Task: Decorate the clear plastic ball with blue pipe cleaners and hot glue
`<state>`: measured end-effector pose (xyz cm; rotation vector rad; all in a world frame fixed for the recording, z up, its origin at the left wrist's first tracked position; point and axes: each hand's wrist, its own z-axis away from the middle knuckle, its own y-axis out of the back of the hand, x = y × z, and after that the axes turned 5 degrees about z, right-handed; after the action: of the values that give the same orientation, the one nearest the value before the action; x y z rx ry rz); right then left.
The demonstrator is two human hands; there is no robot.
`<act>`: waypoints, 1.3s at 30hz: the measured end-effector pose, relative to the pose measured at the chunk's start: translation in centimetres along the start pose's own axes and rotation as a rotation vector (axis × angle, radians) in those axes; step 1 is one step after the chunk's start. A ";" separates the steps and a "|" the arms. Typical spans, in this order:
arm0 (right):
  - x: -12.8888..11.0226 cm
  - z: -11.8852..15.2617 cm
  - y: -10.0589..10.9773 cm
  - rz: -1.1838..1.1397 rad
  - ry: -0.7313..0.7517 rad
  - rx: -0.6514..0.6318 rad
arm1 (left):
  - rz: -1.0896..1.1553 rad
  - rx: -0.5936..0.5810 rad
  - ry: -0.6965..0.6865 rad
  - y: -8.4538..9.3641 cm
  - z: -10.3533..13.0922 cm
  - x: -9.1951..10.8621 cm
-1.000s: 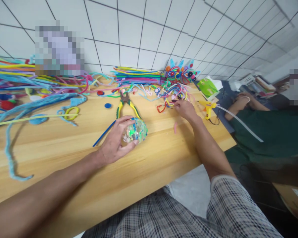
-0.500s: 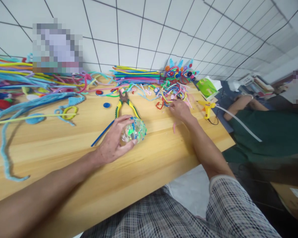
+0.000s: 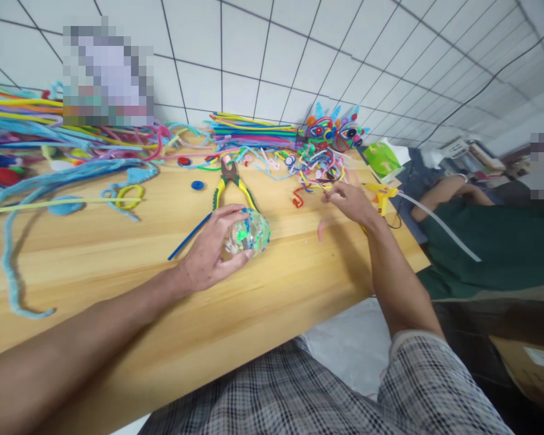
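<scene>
My left hand (image 3: 206,244) is curled around a clear rounded ball (image 3: 256,232) speckled with green and blue bits, low over the wooden table (image 3: 272,296). Just beyond it lie pliers (image 3: 230,172) with yellow-green handles, partly hidden by the ball and fingers. A blue stick (image 3: 188,238) slants out beside that hand. Over on the right, my right hand (image 3: 349,202) is closed in a pinch at the near edge of a tangle of colourful pipe cleaner scraps (image 3: 317,163). Something thin shows at its fingertips, too small to name. A curled red piece (image 3: 298,196) rests nearby.
A yellow glue gun (image 3: 383,196) with a pale glue stick lies right of my right hand. Bundled pipe cleaners (image 3: 254,133) and decorated masks (image 3: 330,130) stand along the wall. Light-blue fuzzy strands (image 3: 11,260) spread at left. A person in green (image 3: 471,254) sits at right.
My right hand has drawn slightly back and right from the scraps, fingers pinched. My left hand still holds the ball. The whole view has shifted a little.
</scene>
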<state>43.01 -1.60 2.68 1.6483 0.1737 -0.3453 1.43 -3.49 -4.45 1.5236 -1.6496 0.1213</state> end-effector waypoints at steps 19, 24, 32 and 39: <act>0.7 -5.1 -0.3 -0.500 0.024 0.401 | -0.018 -0.025 -0.006 0.3 -0.1 0.2; -1.6 -4.3 -1.6 -0.708 -0.045 0.327 | 0.003 -0.007 -0.003 0.1 -0.2 0.2; -9.8 2.8 -1.7 -1.006 0.161 -0.037 | 0.066 -0.039 0.080 0.3 -0.5 0.2; -14.3 7.6 -2.7 -0.986 0.154 -0.275 | 0.071 0.003 0.033 0.0 -0.5 0.1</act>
<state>27.78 -7.49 4.21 1.2120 1.1136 -0.8857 1.68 -3.26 -4.06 1.4585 -1.6787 0.1863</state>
